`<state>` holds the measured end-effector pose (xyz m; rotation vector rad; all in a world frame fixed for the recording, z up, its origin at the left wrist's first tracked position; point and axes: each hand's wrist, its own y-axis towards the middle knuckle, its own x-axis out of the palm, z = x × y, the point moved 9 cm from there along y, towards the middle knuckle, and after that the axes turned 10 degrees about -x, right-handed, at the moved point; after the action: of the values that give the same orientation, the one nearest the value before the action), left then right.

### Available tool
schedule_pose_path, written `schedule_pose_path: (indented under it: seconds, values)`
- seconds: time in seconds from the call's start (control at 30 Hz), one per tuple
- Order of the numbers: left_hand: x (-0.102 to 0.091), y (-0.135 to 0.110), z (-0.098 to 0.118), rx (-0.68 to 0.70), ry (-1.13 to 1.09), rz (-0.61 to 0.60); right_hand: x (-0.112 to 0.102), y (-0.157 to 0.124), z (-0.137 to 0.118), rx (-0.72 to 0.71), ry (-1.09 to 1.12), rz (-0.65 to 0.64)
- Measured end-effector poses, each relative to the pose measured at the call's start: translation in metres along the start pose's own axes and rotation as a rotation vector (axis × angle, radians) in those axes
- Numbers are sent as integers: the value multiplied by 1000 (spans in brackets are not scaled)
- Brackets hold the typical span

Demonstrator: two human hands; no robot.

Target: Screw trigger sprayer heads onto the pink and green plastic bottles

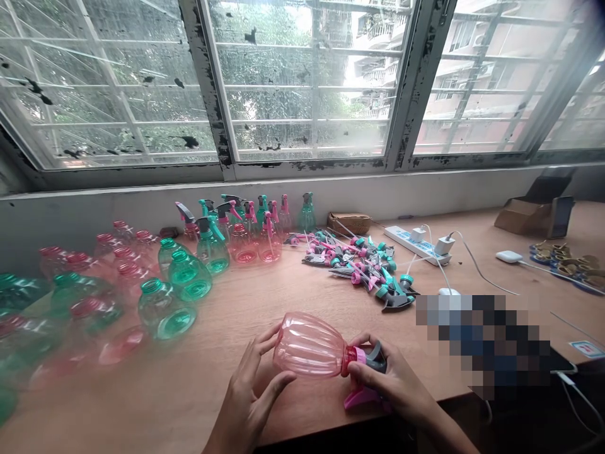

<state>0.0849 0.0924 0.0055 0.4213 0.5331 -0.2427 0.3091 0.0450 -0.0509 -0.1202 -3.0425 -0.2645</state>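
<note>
A clear pink spray bottle (pixel 309 347) lies on its side in the air just above the table's front edge, its base to the left and its neck to the right. Around the base curls my left hand (pixel 253 384), thumb on the near side and fingers at the far side. My right hand (pixel 397 378) grips the pink and grey spray head (pixel 362 357) at the bottle's neck, thumb against the collar. The pink trigger (pixel 362 398) points down below that hand. Part of the spray head is hidden by the fingers.
Green bottles (pixel 166 309) and pink bottles (pixel 125 272) without heads crowd the left. Bottles with spray heads (pixel 269 236) stand by the wall. A pile of loose spray heads (pixel 363 261) lies ahead. A power strip (pixel 418 244) and cardboard box (pixel 529 214) are at right.
</note>
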Motion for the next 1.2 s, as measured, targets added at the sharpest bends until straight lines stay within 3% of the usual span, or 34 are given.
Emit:
schedule_pose_path:
  seconds: [0.17, 0.43, 0.73, 1.0, 1.2]
  values:
    - [-1, 0, 6, 91, 8, 31, 2, 1, -5, -20, 50, -12]
    - [-1, 0, 0, 27, 2, 11, 4, 0, 1, -6, 55, -61]
    - [-4, -5, 6, 151, 140, 65, 6, 1, 0, -25, 108, -80]
    - [0, -11, 18, 285, 136, 66, 3, 0, 10, 13, 75, -86]
    - [2, -13, 8, 202, 162, 22, 4, -1, 11, -1, 48, -118]
